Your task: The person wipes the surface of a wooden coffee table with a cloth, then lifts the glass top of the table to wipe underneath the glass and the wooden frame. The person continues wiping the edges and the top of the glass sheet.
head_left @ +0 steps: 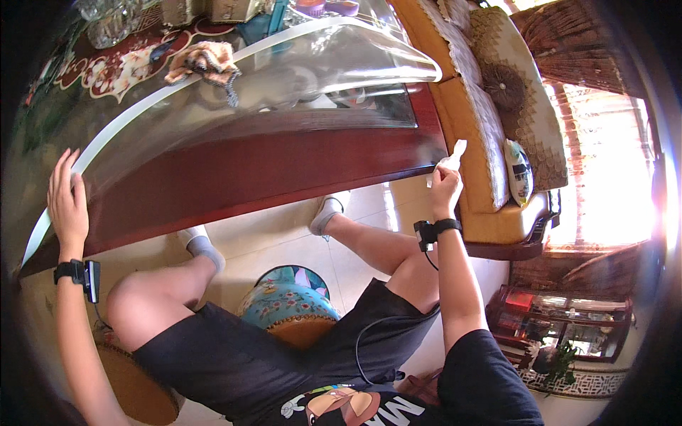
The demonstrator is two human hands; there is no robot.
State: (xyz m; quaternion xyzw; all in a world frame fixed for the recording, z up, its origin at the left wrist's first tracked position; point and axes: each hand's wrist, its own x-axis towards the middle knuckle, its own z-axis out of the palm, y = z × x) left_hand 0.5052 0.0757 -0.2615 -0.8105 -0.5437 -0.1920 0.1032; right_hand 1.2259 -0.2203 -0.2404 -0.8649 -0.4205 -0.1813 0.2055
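Note:
A dark red wooden table (pixel 256 153) spans the view in front of me. Over it lies a clear plastic table cover (pixel 298 85) with a pale edge strip; its near right part is turned back, baring the wood. My left hand (pixel 69 202) rests with straight fingers on the cover's left end, at the strip. At the table's near right corner, my right hand (pixel 446 190) is closed around a white tissue (pixel 456 153), whose loose end sticks up past the fingers. A crumpled brown rag (pixel 204 64) sits on the cover near the strip.
A padded sofa (pixel 465 135) with a white and green packet (pixel 519 172) stands right of the table. Glassware (pixel 114 25) is at the back left. A blue flowered stool (pixel 291 302) stands between my legs; a glass cabinet (pixel 568 323) is at the right.

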